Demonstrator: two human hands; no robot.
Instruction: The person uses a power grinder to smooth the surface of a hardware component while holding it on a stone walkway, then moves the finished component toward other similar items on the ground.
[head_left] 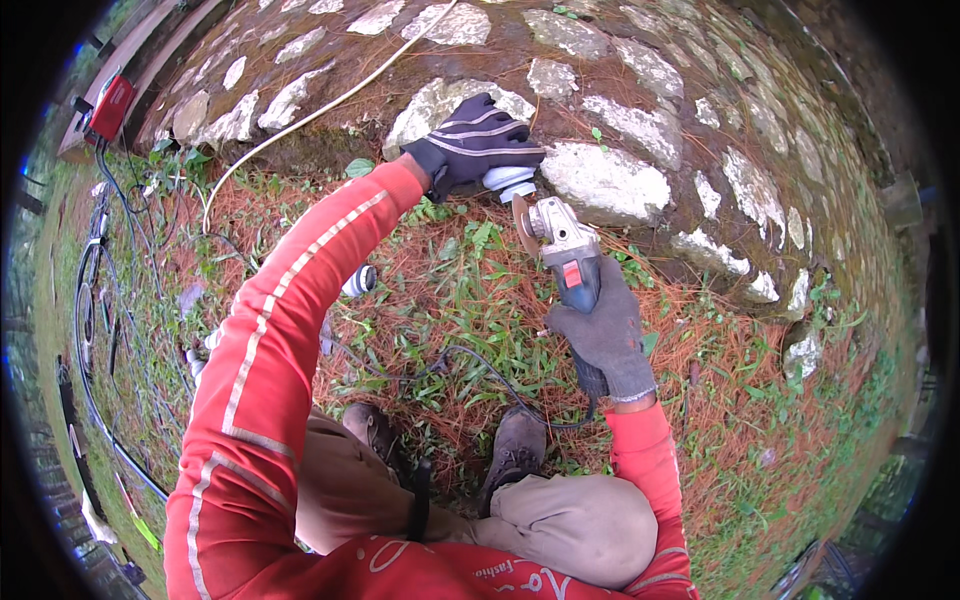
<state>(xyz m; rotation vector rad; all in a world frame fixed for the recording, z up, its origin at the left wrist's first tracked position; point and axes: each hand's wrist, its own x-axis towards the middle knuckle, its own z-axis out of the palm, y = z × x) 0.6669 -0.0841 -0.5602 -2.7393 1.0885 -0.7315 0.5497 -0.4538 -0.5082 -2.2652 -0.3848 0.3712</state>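
Mossy stone wall [640, 120] above needle-strewn grass [760, 400]

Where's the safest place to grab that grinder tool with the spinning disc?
Grip the angle grinder by its long dark rear handle, coming from behind, the cord end, as the right hand does. The handle is slim and round enough to wrap fingers around, and it sits farthest from the cutting disc at the front. The left hand grips the white pipe beside the disc.

The left hand [478, 140] covers most of the white pipe [510, 182]. The right hand [603, 330] hides the angle grinder [562, 245] handle; its disc shows edge-on only
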